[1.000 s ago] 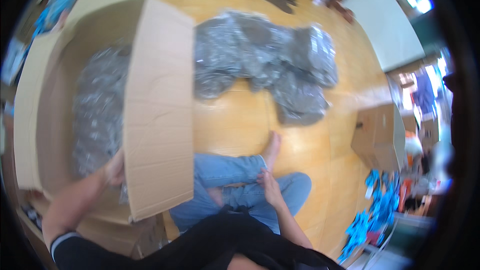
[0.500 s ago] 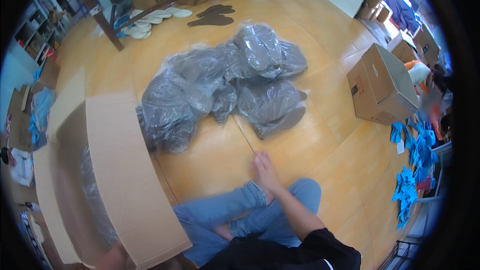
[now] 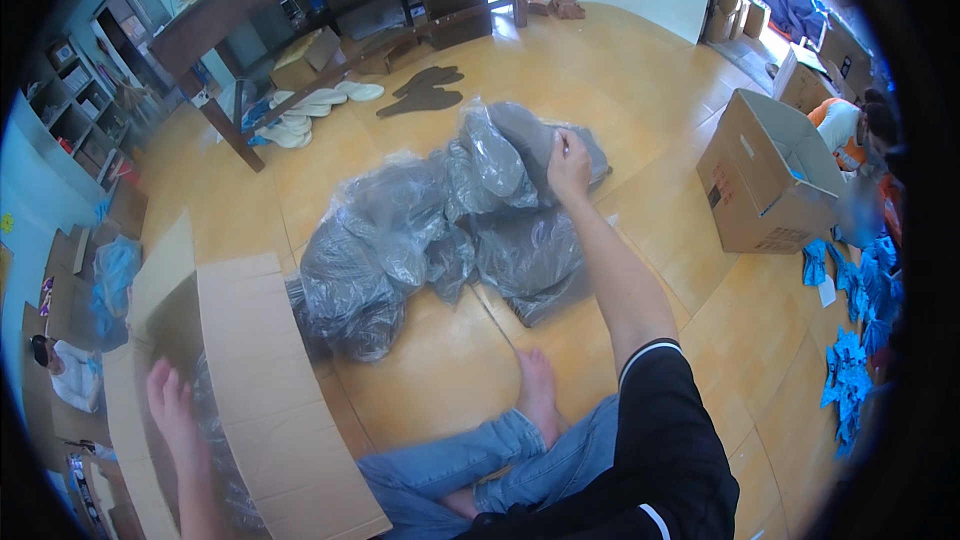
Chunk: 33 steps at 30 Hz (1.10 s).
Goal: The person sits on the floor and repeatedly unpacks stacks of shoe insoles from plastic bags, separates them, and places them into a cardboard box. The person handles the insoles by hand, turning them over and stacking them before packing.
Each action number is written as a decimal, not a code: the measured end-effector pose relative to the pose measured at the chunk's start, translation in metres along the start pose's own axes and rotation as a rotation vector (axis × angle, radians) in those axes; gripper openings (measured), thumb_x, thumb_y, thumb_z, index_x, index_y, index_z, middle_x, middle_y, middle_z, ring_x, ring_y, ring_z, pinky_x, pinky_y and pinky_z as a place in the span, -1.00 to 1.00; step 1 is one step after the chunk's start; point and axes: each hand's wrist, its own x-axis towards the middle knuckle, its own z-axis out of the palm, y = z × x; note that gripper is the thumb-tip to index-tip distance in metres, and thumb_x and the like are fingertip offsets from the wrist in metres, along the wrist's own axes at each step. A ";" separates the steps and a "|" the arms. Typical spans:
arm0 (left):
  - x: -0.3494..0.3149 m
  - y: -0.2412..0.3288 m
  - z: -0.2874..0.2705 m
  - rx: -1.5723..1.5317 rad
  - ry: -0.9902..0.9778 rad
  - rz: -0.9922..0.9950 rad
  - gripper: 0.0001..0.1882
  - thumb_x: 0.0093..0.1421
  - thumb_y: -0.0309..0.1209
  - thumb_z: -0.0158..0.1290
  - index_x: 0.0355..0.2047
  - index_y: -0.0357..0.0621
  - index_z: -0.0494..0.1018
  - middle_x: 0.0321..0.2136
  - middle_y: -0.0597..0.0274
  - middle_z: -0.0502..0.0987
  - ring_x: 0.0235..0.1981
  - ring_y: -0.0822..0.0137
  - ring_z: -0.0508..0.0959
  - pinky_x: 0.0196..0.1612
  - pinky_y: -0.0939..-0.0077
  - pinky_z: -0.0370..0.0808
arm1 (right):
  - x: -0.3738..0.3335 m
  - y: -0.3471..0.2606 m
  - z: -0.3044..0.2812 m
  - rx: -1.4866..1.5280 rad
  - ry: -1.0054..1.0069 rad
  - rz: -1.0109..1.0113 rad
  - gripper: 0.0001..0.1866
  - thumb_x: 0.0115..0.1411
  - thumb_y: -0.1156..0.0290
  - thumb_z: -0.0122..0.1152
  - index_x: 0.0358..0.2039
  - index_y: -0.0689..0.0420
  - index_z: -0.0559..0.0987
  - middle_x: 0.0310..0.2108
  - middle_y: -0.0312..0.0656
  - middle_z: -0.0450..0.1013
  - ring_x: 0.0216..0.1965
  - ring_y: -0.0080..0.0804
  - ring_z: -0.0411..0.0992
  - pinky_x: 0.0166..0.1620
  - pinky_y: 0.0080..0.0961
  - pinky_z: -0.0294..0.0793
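A heap of grey-brown insoles in clear plastic bags (image 3: 385,230) lies on the floor in front of my crossed legs. My right hand (image 3: 570,168) reaches to its far right part, fingers closed at the edge of a bagged insole bundle (image 3: 525,135). More bagged insoles (image 3: 530,255) lie under that forearm. On my left stands a cardboard box (image 3: 265,370) with its flaps up. Above its opening hovers my left hand (image 3: 175,405), slightly blurred, fingers apart and holding nothing. Clear plastic (image 3: 215,420) shows inside the box, partly hidden by the near flap.
Loose dark insoles (image 3: 425,92) and a pile of white ones (image 3: 305,110) lie near a wooden table frame (image 3: 225,130). To the right stand an open carton (image 3: 745,175) and blue pieces (image 3: 850,370). One person (image 3: 75,375) is at far left, another (image 3: 840,130) at right.
My right hand has gone from near my foot out to the far right of the heap and closed on a bundle. My left hand has risen into view above the box.
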 end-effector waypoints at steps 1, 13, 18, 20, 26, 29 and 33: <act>-0.003 0.023 0.025 -0.066 -0.048 0.132 -0.55 0.31 -0.24 -0.02 0.13 -0.20 0.30 0.11 0.21 0.32 0.16 0.32 0.30 0.18 0.34 0.25 | 0.011 -0.014 -0.011 0.021 0.055 -0.095 -0.67 0.29 0.19 0.06 -0.16 0.20 0.58 -0.33 0.00 0.55 -0.24 -0.12 0.54 -0.17 -0.28 0.47; -0.248 0.063 0.253 -0.861 -0.955 -0.797 -0.51 0.32 0.00 -0.05 0.10 -0.04 0.29 -0.07 0.27 0.43 0.03 0.26 0.42 0.08 0.12 0.37 | -0.044 -0.217 -0.261 -0.014 -0.362 -0.318 -0.76 0.28 0.34 0.13 -0.20 0.26 0.58 -0.39 -0.14 0.51 -0.35 -0.44 0.47 -0.24 -0.51 0.43; -0.335 0.040 0.218 -1.131 -1.204 -1.254 0.03 0.11 0.46 -0.22 0.35 -0.05 -0.04 0.21 0.08 0.27 0.17 0.03 0.34 0.13 -0.04 0.35 | -0.155 -0.267 -0.327 0.142 -0.383 -0.440 -0.85 0.24 0.45 0.17 -0.24 0.25 0.59 -0.43 -0.17 0.49 -0.40 -0.49 0.44 -0.30 -0.57 0.41; -0.324 0.043 0.205 -1.385 -1.072 -1.134 0.03 0.11 0.46 -0.22 0.33 -0.08 0.02 0.21 0.06 0.28 0.15 0.04 0.36 0.12 0.01 0.38 | -0.199 -0.277 -0.341 0.211 -0.464 -0.748 -0.88 0.15 0.51 0.22 -0.28 0.19 0.60 -0.44 -0.19 0.48 -0.41 -0.45 0.46 -0.35 -0.53 0.43; -0.274 0.044 0.159 -1.497 -0.675 -0.660 -0.18 0.16 0.29 -0.15 0.18 -0.13 0.27 0.01 0.10 0.44 0.05 0.16 0.44 0.09 0.20 0.40 | -0.316 -0.260 -0.361 0.458 -0.440 -0.870 -0.94 0.14 0.48 0.18 -0.47 0.13 0.54 -0.51 -0.24 0.44 -0.54 -0.34 0.41 -0.48 -0.45 0.34; -0.273 0.042 0.140 -1.450 -0.527 -0.524 -0.23 0.17 0.23 -0.16 0.15 -0.14 0.30 -0.01 0.09 0.46 0.00 0.18 0.47 0.04 0.26 0.43 | -0.375 -0.240 -0.353 0.499 -0.423 -0.264 -0.79 0.23 0.44 0.12 -0.56 0.19 0.48 -0.62 -0.18 0.35 -0.60 -0.29 0.35 -0.52 -0.40 0.28; -0.270 0.040 0.125 -1.457 -0.563 -0.420 -0.26 0.16 0.19 -0.14 0.11 -0.17 0.32 -0.05 0.09 0.48 -0.06 0.21 0.51 -0.03 0.33 0.47 | -0.412 -0.220 -0.349 0.424 -0.710 -0.168 -0.67 0.28 0.39 0.06 -0.62 0.25 0.39 -0.69 -0.09 0.28 -0.67 -0.26 0.31 -0.57 -0.38 0.23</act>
